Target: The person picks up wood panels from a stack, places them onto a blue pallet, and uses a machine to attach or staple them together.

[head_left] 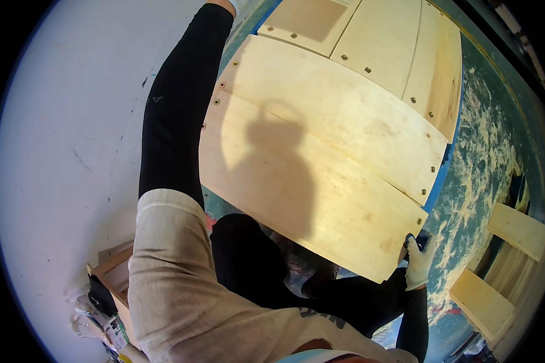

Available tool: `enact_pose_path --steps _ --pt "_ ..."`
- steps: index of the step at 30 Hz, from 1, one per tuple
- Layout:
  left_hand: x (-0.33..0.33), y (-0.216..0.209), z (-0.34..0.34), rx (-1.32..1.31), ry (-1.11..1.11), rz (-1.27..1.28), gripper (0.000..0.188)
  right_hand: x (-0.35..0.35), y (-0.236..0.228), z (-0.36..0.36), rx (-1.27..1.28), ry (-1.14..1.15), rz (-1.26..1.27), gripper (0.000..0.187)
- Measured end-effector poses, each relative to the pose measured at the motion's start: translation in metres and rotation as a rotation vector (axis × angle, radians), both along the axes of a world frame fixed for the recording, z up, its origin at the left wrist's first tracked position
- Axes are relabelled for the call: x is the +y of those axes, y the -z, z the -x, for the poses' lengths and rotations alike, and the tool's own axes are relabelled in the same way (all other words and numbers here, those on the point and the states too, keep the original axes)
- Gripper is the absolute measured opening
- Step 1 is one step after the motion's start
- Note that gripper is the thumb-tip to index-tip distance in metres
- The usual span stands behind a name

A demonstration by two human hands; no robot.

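Currently, the right hand (418, 264) – gloved, fingers partly curled – sits at the wooden panel (345, 221) corner; its hold is indeterminable, as is the cropped left hand (238, 6).

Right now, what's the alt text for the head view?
The person's gloved right grip touches the right end of the nearest pale wooden board; the left grip is mostly cut off at the top edge. More boards lie beyond, and pale patches mark the green floor.

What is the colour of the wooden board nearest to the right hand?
The board is pale yellow, best seen in the head view.
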State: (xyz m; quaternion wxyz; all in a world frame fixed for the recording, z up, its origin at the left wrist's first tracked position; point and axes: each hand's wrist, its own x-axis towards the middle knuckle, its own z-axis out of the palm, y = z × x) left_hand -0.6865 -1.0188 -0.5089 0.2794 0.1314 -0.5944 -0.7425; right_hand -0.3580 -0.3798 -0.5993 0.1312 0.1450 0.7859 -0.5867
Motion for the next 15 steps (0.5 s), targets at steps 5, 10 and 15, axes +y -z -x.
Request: enact_pose_path --steps 5,10,15 --pt "-0.007 -0.010 -0.028 0.028 0.200 -0.069 0.006 0.001 0.000 0.000 0.002 -0.013 -0.023 0.026" --pt "0.025 -0.031 -0.057 -0.073 0.194 -0.113 0.015 0.004 -0.002 0.000 0.004 -0.012 -0.010 0.025" --pt "-0.054 -0.030 -0.067 -0.035 0.114 -0.055 0.030 -0.008 -0.004 0.004 0.007 -0.070 0.057 0.024"
